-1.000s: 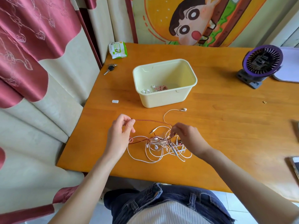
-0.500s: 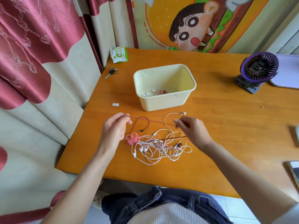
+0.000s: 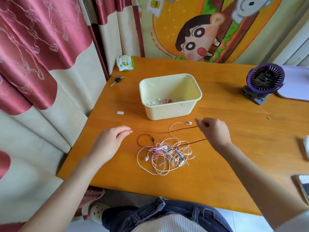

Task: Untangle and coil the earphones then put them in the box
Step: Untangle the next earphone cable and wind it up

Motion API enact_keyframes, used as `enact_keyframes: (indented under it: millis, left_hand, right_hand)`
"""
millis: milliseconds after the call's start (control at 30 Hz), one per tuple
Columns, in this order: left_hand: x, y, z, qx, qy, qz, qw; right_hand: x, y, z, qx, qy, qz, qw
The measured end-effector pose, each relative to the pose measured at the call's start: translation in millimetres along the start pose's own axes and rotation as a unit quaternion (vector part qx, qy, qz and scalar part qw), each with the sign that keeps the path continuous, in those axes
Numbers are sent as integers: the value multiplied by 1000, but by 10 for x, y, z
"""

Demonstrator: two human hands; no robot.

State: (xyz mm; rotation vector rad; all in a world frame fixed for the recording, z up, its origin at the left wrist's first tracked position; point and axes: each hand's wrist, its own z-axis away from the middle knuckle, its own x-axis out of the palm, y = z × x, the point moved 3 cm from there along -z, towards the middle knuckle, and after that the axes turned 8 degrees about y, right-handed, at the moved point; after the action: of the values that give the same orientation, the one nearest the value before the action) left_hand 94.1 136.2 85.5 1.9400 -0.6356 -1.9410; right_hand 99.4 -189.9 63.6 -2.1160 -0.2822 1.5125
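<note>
A dark red earphone cord (image 3: pixel 160 132) is stretched taut across the table between my two hands. My left hand (image 3: pixel 108 143) pinches one end at the left, and my right hand (image 3: pixel 214 132) pinches the cord at the right. Below the cord lies a tangle of white and pink earphones (image 3: pixel 167 154), with a white earbud (image 3: pixel 188 123) lying loose near my right hand. The pale yellow box (image 3: pixel 189 108) stands behind the cord and holds a coiled reddish earphone (image 3: pixel 165 101) and white earbuds (image 3: pixel 152 103).
On the orange wooden table (image 3: pixel 234 156) are a purple fan (image 3: pixel 264 82) at back right, a key (image 3: pixel 116 80), a green-and-white packet (image 3: pixel 125 62), and a small white piece (image 3: pixel 120 112) at left. A phone (image 3: pixel 303 185) lies at the right edge. Curtains hang left.
My hands have moved apart, pulling the dark red cord out of the tangle until it runs straight between them. The view has tilted upward.
</note>
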Motion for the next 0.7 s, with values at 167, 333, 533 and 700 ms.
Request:
enact_keyframes:
  millis: [167,333,533,700]
  left_hand:
    - [190,-73,139,-9,-73,-31,997]
    - [157,329,90,-14,-41,126,991]
    - [78,814,160,34,-57,313,948]
    - [118,853,154,74,-14,258,963]
  right_hand:
    - [-261,-331,-183,-39,73,-9,997]
    - [-213,-821,-22,-61,-65,-117,989]
    - [-249,-1293,208,-165,-162,-208,950]
    - [-164,-1206,285,-168,-180,-221,944]
